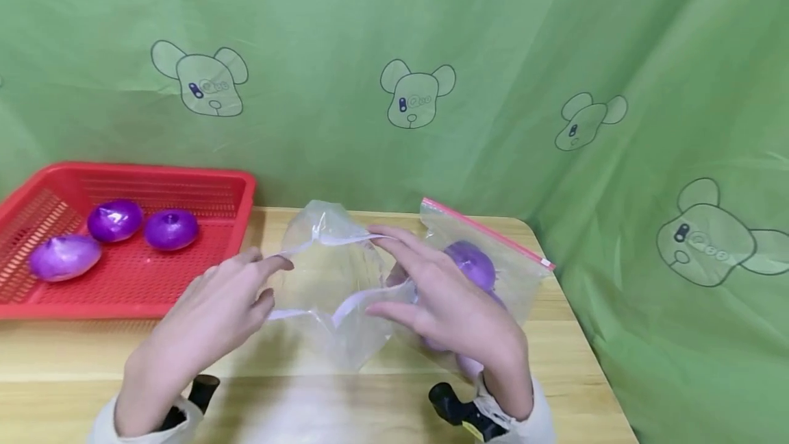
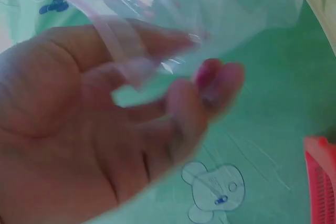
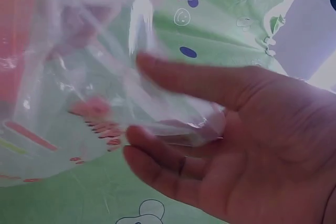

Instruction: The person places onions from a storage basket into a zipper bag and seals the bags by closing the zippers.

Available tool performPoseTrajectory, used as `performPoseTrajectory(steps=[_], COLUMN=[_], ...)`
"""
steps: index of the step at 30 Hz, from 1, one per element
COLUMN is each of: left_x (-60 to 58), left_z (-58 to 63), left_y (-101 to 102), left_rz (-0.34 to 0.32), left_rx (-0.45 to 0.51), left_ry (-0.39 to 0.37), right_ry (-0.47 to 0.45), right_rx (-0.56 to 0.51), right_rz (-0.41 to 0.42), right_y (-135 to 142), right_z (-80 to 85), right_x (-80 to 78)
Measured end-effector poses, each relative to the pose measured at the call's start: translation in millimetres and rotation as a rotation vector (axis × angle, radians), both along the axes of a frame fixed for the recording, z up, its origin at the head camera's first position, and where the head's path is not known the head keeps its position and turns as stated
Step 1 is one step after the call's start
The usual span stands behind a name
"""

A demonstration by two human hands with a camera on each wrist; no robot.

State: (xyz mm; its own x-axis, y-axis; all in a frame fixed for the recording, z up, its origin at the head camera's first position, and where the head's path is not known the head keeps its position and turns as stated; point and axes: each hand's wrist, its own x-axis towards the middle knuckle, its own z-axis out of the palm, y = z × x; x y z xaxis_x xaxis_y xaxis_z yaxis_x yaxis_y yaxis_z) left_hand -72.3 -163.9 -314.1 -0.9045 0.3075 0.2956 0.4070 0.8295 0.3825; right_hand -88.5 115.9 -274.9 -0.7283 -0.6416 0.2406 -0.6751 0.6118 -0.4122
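A clear plastic bag (image 1: 360, 334) stands between both hands over the table, its white-edged mouth spread wide, the wood showing through it. My left hand (image 1: 224, 297) is at the left side of the mouth, thumb and forefinger apart against the rim; in the left wrist view the bag's edge strip crosses the fingers, blurred. My right hand (image 1: 440, 286) is at the right side, thumb and fingers spread, with the bag's edge lying between them in the right wrist view. Partly behind the right hand lies a zip bag (image 1: 518, 286) with a pink slider strip, holding several purple onions (image 1: 471, 264).
A red plastic basket (image 1: 243, 225) stands at the left with three purple onions (image 1: 171, 229) in it. The wooden table (image 1: 555, 355) ends at the right beside a green curtain (image 1: 666, 334), which also hangs along the back.
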Motion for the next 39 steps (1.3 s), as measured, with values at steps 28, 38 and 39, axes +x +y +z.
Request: performPoseTrajectory(steps=[28,38,39], left_x=[-82.2,-77.6,-77.4], left_z=[-89.6,-88.7,-89.1], left_y=[-107.0,-107.8,-107.9], left_rz=[0.399,0.585,0.591], left_rx=[0.001,-0.053,-0.061], left_ry=[-0.353,-0.250,-0.267], right_ry=[-0.052,-0.031,-0.031], right_rx=[0.182,0.175,0.170], right_rz=[0.081,0.103,0.104], right_y=[-3.4,-0.4,0.2], right_z=[1.2,-0.6,-1.2], right_x=[27.8,22.2,21.8])
